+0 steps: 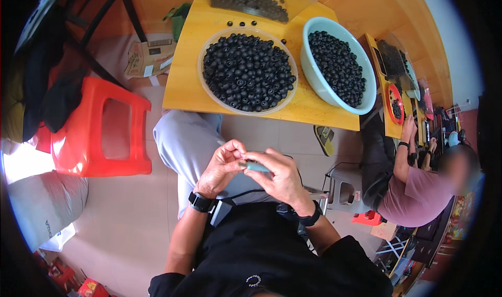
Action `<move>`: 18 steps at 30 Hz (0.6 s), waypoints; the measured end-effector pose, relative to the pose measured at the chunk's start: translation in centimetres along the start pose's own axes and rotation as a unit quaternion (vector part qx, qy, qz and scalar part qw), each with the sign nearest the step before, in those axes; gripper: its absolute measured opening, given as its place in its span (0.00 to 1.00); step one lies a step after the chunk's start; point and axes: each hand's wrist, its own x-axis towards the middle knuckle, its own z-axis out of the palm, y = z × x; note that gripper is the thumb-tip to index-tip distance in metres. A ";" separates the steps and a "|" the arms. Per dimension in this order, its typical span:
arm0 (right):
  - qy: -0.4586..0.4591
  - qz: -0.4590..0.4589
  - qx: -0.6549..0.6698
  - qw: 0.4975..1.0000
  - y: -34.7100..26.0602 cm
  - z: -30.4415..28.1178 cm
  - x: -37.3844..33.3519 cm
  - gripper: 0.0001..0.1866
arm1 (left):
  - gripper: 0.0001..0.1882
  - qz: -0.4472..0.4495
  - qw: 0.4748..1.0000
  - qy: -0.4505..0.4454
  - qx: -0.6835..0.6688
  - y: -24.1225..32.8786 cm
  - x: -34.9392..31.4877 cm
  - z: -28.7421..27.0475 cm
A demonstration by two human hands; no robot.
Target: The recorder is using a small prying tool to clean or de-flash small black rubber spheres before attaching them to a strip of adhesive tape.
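Observation:
Over my lap, in front of the table edge, both hands meet at the fingertips. My right hand (280,175) is closed round a short grey-green handle-like piece (257,167), and its working end is hidden by my fingers. Thumb and fingers of my left hand (218,167) are pinched together at the tip of that piece; whatever small thing lies between them cannot be made out. Beyond my hands, a round clear tub (200,72) full of small black bead-like pieces (248,69) stands on the yellow table (183,82). To its right is a pale blue basin (309,72) with more of them.
A clear box (298,1) of black pieces stands at the table's back, with several loose ones before it. A red stool (99,135) is on the left and a slipper (325,140) lies under the table. Another person (418,192) sits working on the right.

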 end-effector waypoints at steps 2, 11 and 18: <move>-0.006 0.000 0.016 1.000 0.2 0.1 0.0 0.18 | 0.16 -0.008 1.000 -0.007 0.004 0.2 -0.1 0.1; -0.041 0.012 -0.015 0.999 -0.1 -1.5 0.2 0.14 | 0.14 -0.023 0.999 -0.021 0.032 -0.1 0.0 0.0; 0.147 0.078 -0.202 0.965 2.1 -9.7 4.7 0.12 | 0.09 -0.027 0.998 -0.007 0.048 0.2 0.3 1.0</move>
